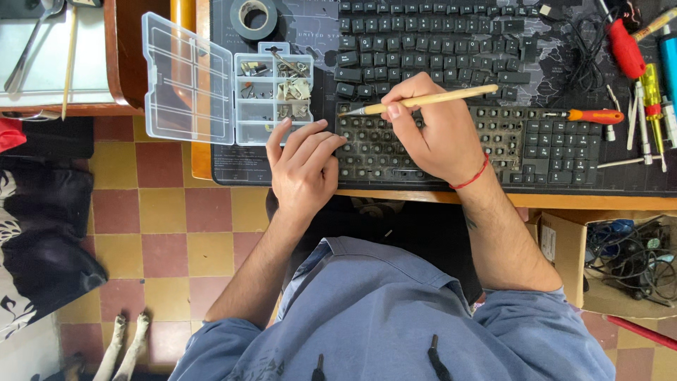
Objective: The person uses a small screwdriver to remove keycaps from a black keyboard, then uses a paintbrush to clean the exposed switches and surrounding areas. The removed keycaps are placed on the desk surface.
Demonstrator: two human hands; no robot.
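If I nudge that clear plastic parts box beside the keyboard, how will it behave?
The parts box probably slides easily: thin plastic, small contents. Its open lid lies flat leftward, past the mat's edge, so it may flex or swing. Loose bits in the compartments could likely jump out.

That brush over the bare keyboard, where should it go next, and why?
Probably a short stroke leftward along the same row. The right hand holds the brush with its tip at the upper left of the stripped keyboard, where the sockets look dusty, while the left hand steadies that end.
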